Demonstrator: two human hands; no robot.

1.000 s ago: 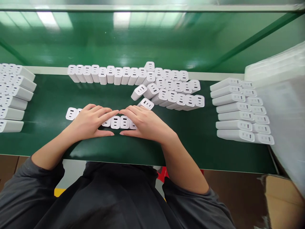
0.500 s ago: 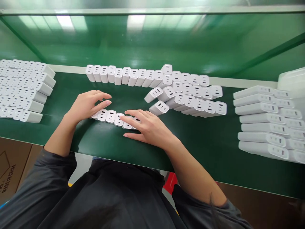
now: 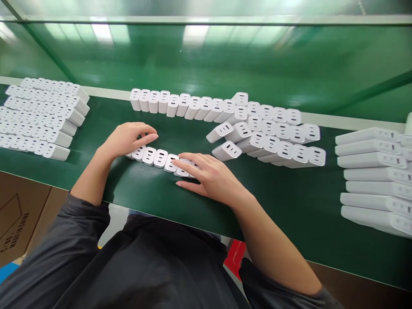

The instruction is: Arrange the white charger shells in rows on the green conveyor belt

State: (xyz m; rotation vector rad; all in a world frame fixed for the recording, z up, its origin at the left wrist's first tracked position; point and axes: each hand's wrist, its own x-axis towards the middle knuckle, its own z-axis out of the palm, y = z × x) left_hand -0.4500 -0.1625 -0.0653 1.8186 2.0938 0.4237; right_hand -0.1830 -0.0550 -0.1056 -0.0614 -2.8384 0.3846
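Note:
A short curved row of white USB chargers [image 3: 160, 159] stands on the green table in front of me, port faces up. My left hand [image 3: 130, 138] is at the row's left end, thumb and fingers apart, its palm side partly covering the end chargers. Over the right end spreads my right hand [image 3: 209, 177], fingers apart and lying across the last chargers, which it partly hides. Neither hand is wrapped round a charger. Just beyond my right hand, a single tilted charger [image 3: 226, 151] leans beside a looser cluster.
Along the back edge runs a long row of chargers [image 3: 183, 106], joining several staggered rows [image 3: 285, 150] at right. A block of chargers [image 3: 38, 118] stands at far left, stacked chargers [image 3: 370, 174] at far right. A green panel [image 3: 167, 60] rises behind; a cardboard box [image 3: 19, 219] sits below left.
The whole view has shifted, so the scene sits further right. Both hands keep nearly the same pose at the short row, with no charger visibly taken or let go.

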